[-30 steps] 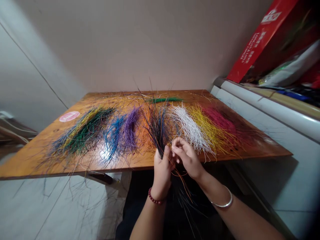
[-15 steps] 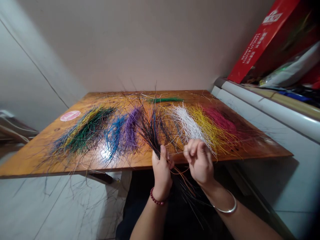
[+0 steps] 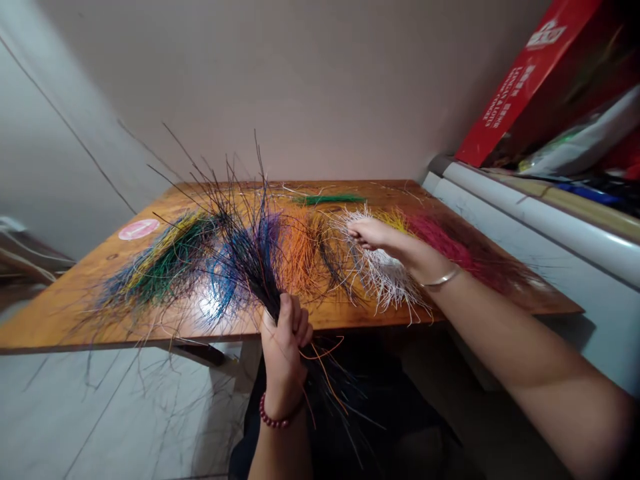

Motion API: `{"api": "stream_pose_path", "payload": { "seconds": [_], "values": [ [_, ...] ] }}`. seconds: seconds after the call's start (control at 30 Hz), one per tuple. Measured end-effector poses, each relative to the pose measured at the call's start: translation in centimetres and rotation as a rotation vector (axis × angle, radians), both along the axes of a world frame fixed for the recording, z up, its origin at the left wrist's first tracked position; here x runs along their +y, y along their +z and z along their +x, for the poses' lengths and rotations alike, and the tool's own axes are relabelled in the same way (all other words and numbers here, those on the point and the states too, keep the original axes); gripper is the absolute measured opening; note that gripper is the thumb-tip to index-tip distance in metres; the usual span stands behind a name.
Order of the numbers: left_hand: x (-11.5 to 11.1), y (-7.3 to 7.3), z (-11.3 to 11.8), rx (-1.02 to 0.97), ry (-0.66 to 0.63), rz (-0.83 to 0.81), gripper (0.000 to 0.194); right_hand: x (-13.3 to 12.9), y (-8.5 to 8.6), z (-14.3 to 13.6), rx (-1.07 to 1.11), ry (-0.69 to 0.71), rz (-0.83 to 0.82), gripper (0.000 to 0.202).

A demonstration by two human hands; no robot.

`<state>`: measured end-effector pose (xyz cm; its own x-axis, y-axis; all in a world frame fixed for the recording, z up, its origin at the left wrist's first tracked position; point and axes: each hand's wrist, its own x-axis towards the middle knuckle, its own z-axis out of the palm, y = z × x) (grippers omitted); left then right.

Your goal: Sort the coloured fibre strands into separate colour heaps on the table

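My left hand (image 3: pixel 284 343) is wrapped round a bundle of thin, mostly black wires (image 3: pixel 257 267), held upright and fanned out over the table's front edge. Its lower ends, with a few orange strands among them, trail below my fist above my lap. Over the far end of the white wires (image 3: pixel 393 283) is my right hand (image 3: pixel 373 235), its fingers pinched together. Whatever is between those fingertips is too fine to make out. Orange wires (image 3: pixel 299 257) and a loose dark bunch (image 3: pixel 333 260) lie between my hands.
On the wooden table (image 3: pixel 95 283) lie more wire piles: green (image 3: pixel 173 267), blue (image 3: pixel 225 273), yellow (image 3: pixel 395 219) and pink-red (image 3: pixel 443 240). A small green bunch (image 3: pixel 330 199) is at the back. To the right stands a white chest (image 3: pixel 540 220) bearing a red box (image 3: pixel 520 93).
My left hand has moved left with the black bundle, uncovering the orange wires. My right hand has gone from beside the bundle forward and up to the white wires.
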<state>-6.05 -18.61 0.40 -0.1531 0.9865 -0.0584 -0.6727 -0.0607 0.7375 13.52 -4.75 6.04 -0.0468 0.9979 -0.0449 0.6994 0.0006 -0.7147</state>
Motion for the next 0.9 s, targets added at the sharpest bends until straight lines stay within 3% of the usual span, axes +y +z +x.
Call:
{"api": "stream_pose_path", "payload": {
  "seconds": [0.1, 0.17, 0.23, 0.33, 0.43, 0.5, 0.7, 0.9],
  "values": [
    [0.5, -0.5, 0.2, 0.013, -0.032, -0.016, 0.043, 2.5, -1.6, -1.3, -0.331, -0.049, 0.053, 0.035],
    [1.0, -0.9, 0.4, 0.019, -0.044, -0.039, 0.043, 1.8, -1.7, -1.7, -0.46, -0.137, 0.182, 0.036],
    [1.4, -1.3, 0.6, 0.032, -0.036, -0.051, 0.041, -0.5, -1.2, -2.2, -0.546, -0.219, 0.362, 0.044],
    [1.7, -1.7, 0.9, 0.062, -0.031, -0.047, 0.038, -5.5, -0.6, -3.2, -0.336, -0.071, 0.508, 0.035],
    [1.6, -1.8, 1.3, 0.075, -0.046, -0.041, 0.037, -9.4, -1.0, -4.5, -0.035, 0.07, 0.502, 0.031],
    [1.5, -2.0, 1.6, 0.08, -0.049, -0.042, 0.035, -10.6, -1.7, -5.3, 0.133, 0.11, 0.465, 0.027],
    [1.7, -3.0, 2.4, 0.132, -0.01, -0.049, 0.036, -11.1, -3.0, -6.5, 0.313, 0.214, 0.362, 0.017],
    [2.1, -3.0, 3.0, 0.144, -0.018, -0.043, 0.035, -10.3, -3.5, -6.9, 0.237, 0.071, 0.507, 0.012]
  ]
}}
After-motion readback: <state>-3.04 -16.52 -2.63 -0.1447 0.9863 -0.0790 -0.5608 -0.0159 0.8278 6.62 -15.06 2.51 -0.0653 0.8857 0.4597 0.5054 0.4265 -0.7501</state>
